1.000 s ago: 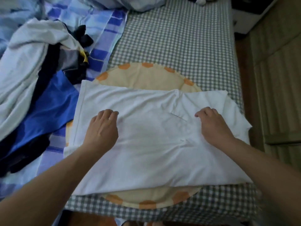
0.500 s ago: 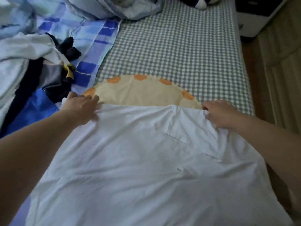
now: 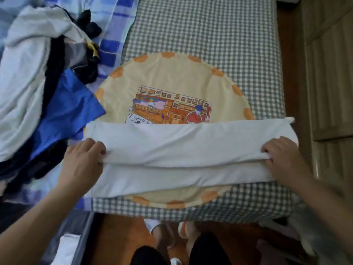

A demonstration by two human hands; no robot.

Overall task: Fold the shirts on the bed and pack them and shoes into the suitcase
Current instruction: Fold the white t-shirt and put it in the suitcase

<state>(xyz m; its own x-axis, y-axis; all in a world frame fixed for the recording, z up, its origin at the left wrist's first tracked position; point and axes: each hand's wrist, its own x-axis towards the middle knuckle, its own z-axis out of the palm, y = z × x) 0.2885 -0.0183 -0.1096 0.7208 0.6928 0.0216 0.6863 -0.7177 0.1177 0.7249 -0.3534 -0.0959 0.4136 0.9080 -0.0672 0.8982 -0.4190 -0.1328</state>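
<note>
Head view: both hands, left (image 3: 84, 161) and right (image 3: 282, 159), pinch the folded white shirt's (image 3: 187, 150) ends with curled fingers.

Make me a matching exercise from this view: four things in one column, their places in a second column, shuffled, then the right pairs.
Things:
1. white shirt
2. round cushion
3. blue garment
4. left hand

Places:
A. in the clothes pile at the left of the bed
B. gripping the shirt's left end
C. folded into a band across the cushion
D. flat on the checked sheet, under the shirt

Pairs: 1-C, 2-D, 3-A, 4-B
</note>
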